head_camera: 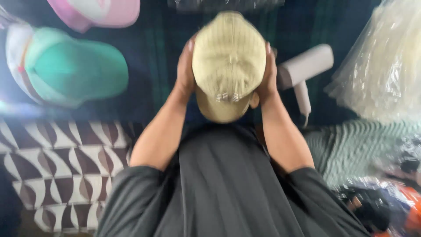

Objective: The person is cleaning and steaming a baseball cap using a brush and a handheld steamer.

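Dark grey shirt fabric fills the near edge of the view, with a brown-and-white wave-patterned surface to its left. Just beyond, both hands hold one tan corduroy baseball cap from either side, brim toward the body: the left hand presses flat on its left flank, the right hand on its right, fingers stretched along the crown. The cap is lifted above a dark green plaid cloth, clear of it as far as the blur lets me judge. Three caps show in all: the tan one held, one teal-and-white cap lying left, one pink cap farther back. One white handheld steamer lies right, near crinkled clear plastic bags.
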